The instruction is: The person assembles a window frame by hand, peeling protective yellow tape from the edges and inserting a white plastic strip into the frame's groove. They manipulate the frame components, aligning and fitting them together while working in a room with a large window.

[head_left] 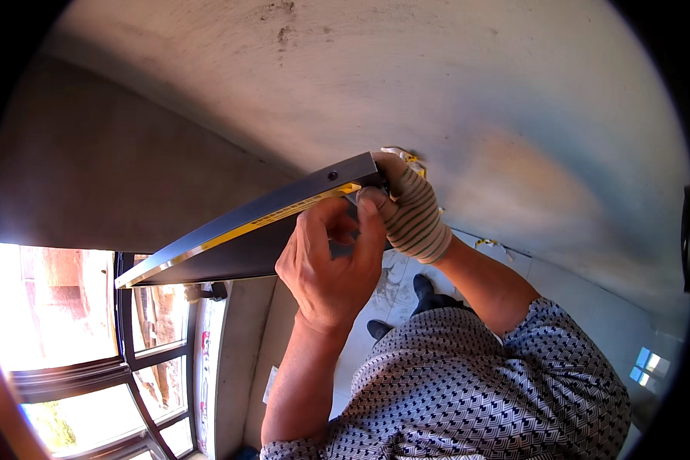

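Note:
A long, flat dark panel (pixel 230 264) with a grey metal edge (pixel 268 197) stretches from the middle of the view toward the window at lower left. A yellow strip (pixel 276 213) with small print runs along that edge, and a round screw hole shows near the close end. My right hand (pixel 415 211), in a striped glove that leaves the fingertips bare, is closed round the panel's near corner. Just below that corner is my bare left hand (pixel 333 257), thumb and forefinger bent together at the strip's end. Whatever lies between those fingertips is hidden.
A bare plaster wall (pixel 475 77) fills the view ahead. Dark-framed windows (pixel 126 368) stand at left. Below, pale tiles (pixel 395 284) lie round my dark shoes. Yellow-and-white scraps (pixel 414 165) show behind my right hand, with another scrap (pixel 494 245) by the wall's foot.

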Available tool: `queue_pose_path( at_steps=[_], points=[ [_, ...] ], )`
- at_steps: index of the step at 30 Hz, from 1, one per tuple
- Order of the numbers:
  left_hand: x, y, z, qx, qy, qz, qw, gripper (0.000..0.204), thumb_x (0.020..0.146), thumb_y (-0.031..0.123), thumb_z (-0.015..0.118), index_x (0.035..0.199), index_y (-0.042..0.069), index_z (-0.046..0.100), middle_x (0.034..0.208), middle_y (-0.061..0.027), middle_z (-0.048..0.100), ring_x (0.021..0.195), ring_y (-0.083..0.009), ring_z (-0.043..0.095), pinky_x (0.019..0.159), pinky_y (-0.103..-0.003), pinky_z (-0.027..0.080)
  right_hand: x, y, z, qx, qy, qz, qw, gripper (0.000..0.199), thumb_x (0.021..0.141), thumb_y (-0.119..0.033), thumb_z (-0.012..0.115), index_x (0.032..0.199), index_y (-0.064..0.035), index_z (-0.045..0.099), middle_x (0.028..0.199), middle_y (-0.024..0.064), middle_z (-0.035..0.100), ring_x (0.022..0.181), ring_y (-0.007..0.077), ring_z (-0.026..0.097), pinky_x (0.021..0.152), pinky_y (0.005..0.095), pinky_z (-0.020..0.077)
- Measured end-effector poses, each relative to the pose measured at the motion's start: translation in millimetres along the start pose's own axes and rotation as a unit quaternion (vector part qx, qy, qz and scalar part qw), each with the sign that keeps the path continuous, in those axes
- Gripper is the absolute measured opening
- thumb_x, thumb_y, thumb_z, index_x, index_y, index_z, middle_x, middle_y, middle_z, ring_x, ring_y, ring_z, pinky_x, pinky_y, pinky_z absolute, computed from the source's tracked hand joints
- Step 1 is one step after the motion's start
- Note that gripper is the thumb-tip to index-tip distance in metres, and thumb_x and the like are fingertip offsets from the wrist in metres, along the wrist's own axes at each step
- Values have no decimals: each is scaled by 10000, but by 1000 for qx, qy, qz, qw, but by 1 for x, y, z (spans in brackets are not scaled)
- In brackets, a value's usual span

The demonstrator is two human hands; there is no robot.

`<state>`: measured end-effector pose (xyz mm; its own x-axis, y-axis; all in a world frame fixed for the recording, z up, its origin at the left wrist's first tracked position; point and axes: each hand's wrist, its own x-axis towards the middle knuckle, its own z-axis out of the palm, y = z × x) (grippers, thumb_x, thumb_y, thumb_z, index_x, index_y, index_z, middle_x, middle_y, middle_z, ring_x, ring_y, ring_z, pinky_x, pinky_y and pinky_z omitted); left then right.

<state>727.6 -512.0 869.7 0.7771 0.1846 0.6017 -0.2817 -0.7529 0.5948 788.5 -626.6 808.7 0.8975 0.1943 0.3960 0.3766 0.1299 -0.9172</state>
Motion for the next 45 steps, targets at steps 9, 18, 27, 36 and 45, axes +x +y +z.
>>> queue_pose_path(
  at_steps=[9, 18, 27, 36, 45],
  points=[
    [5, -4, 6, -14, 10, -17, 1000, 137, 902, 97, 758, 907, 8, 654, 768, -71, 722, 664, -117, 716, 607, -242, 560, 4, 2, 3, -34, 11, -11, 999, 361, 965, -276, 706, 1224, -51, 591, 1019, 34, 649, 926, 106, 592, 832, 290, 526],
    [10, -8, 13, 13, 17, 47, 999, 103, 901, 96, 720, 881, 72, 622, 682, -31, 650, 563, -183, 653, 515, -295, 497, 2, 19, 5, 61, 9, 23, 998, 346, 960, -269, 707, 1205, -49, 600, 1014, 39, 647, 896, 119, 590, 812, 296, 516],
    [8, -22, -12, 8, -31, 80, 996, 138, 805, 12, 717, 806, 86, 601, 716, -38, 611, 640, -227, 645, 570, -330, 500, -1, 15, 3, 4, 12, -24, 1000, 390, 961, -362, 704, 1169, -43, 620, 934, 22, 615, 840, 113, 552, 749, 271, 491],
    [-17, -62, -81, 120, -56, 92, 987, 164, 740, -36, 722, 808, 71, 618, 823, -59, 650, 725, -251, 601, 632, -353, 497, -3, 8, 7, 27, 14, -10, 999, 377, 961, -376, 704, 1139, -50, 636, 852, -3, 622, 757, 75, 543, 675, 236, 470],
    [-7, -79, -92, 168, -51, 135, 975, 110, 723, 1, 726, 784, 45, 646, 1414, -189, 510, 1368, -410, 432, 1153, -555, 311, -2, -15, 9, -297, 157, -218, 916, 380, 897, -226, 752, 1214, -57, 629, 1046, 93, 654, 1009, 224, 607, 906, 355, 488]
  ],
)
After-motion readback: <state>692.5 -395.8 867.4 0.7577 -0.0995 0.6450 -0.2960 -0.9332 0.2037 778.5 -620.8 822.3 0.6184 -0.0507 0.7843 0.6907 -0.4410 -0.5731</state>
